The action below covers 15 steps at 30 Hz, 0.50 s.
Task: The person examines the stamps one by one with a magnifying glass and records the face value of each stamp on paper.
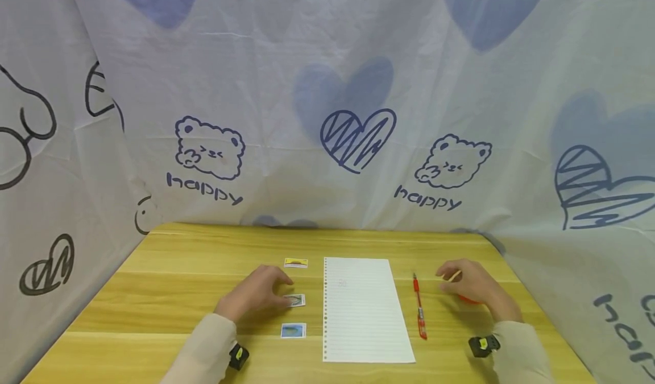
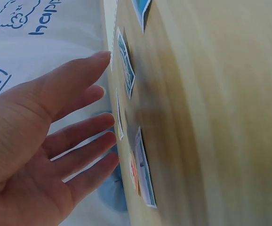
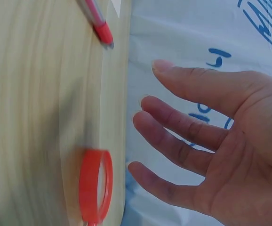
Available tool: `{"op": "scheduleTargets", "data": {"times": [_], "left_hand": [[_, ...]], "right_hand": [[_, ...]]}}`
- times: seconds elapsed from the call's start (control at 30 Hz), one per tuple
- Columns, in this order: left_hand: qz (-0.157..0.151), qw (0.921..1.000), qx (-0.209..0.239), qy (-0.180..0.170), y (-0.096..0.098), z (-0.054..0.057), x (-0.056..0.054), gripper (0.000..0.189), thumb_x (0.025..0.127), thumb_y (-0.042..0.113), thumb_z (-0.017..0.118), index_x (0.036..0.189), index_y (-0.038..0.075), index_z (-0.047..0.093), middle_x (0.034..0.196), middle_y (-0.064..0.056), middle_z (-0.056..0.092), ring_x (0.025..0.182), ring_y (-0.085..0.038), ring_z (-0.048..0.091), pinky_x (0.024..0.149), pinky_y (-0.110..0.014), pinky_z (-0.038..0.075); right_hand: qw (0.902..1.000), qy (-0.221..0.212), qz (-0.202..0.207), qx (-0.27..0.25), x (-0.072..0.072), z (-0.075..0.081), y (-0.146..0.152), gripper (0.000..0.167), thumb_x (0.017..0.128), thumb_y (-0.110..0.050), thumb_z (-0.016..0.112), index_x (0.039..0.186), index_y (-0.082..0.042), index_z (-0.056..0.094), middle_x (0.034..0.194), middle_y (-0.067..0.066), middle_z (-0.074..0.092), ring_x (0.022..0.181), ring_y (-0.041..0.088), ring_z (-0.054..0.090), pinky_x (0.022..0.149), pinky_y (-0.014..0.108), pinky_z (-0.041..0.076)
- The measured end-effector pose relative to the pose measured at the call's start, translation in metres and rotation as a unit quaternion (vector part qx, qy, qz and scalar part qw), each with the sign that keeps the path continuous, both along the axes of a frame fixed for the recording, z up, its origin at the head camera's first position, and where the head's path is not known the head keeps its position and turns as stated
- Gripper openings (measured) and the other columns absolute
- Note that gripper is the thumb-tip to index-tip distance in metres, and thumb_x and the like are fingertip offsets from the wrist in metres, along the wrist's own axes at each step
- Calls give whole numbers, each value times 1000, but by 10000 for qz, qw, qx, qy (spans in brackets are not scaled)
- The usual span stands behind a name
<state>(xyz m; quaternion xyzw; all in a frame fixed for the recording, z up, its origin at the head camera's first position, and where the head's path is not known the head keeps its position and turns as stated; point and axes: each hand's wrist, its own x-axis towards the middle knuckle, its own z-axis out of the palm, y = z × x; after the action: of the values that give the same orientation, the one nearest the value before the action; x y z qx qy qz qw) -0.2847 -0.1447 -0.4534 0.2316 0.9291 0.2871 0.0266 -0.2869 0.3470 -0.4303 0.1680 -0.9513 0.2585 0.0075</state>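
pale sleeves fill the near edge of a wood-grained table, each wrist bearing a small black device, as a person's two hands stand over small cards and writing things. the left hand is relaxed and holds nothing, its fingers spread, the thumb just beside a white-bordered green-grey card. that card lies midway in a column, with a yellow card beyond it and a blue card nearer the person; the left wrist view shows further cards, among them a purplish one overlapping an orange one. right of the column lies a lined sheet, holes down its left edge and faint marks near its top. next comes a red pen, tip pointing away from the person. the right hand, empty, its fingers loosely bent, is raised near a round red-rimmed object lying on the table. behind hangs a pale cloth printed with hearts, bears and the word "happy".
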Motion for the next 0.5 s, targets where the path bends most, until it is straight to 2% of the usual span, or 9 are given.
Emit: {"op": "scheduleTargets", "data": {"times": [0.23, 0.33, 0.4, 0.47, 0.5], "left_hand": [[105, 9998, 18, -161, -5, -3, 6, 40, 84, 21, 85, 120, 6, 75, 130, -13, 73, 126, -38, 64, 110, -56, 49], [164, 9996, -51, -204, -6, -5, 6, 39, 84, 20, 85, 120, 8, 76, 133, -15, 71, 112, -37, 68, 98, -53, 55], [206, 9996, -98, -187, -7, -6, 6, 38, 83, 20, 86, 118, 9, 77, 133, -16, 71, 104, -32, 67, 90, -48, 56], [248, 9995, -146, -155, -7, -7, 6, 37, 82, 19, 87, 116, 10, 78, 132, -16, 71, 103, -31, 67, 88, -47, 55], [260, 9995, -158, -114, -7, -8, 6, 36, 81, 19, 88, 115, 10, 79, 131, -17, 71, 110, -31, 67, 93, -47, 55]], "right_hand": [[9997, 84, -239, 69, 6, -1, 19, 23, 86, -11, 82, 104, 1, 75, 96, 15, 76, 83, 22, 71, 74, 32, 59], [9995, 168, -241, 93, 8, -4, 28, 21, 86, -12, 82, 101, 0, 75, 93, 11, 76, 83, 21, 70, 74, 33, 59], [9994, 192, -281, 66, 10, -6, 33, 19, 86, -13, 82, 100, -1, 76, 93, 9, 77, 85, 22, 70, 76, 34, 59], [9992, 194, -348, 40, 11, -7, 37, 17, 87, -14, 81, 99, -3, 77, 94, 8, 77, 87, 22, 69, 78, 34, 59], [9990, 173, -402, 24, 12, -8, 39, 17, 87, -15, 81, 99, -4, 77, 95, 8, 76, 88, 22, 69, 77, 33, 59]]}}
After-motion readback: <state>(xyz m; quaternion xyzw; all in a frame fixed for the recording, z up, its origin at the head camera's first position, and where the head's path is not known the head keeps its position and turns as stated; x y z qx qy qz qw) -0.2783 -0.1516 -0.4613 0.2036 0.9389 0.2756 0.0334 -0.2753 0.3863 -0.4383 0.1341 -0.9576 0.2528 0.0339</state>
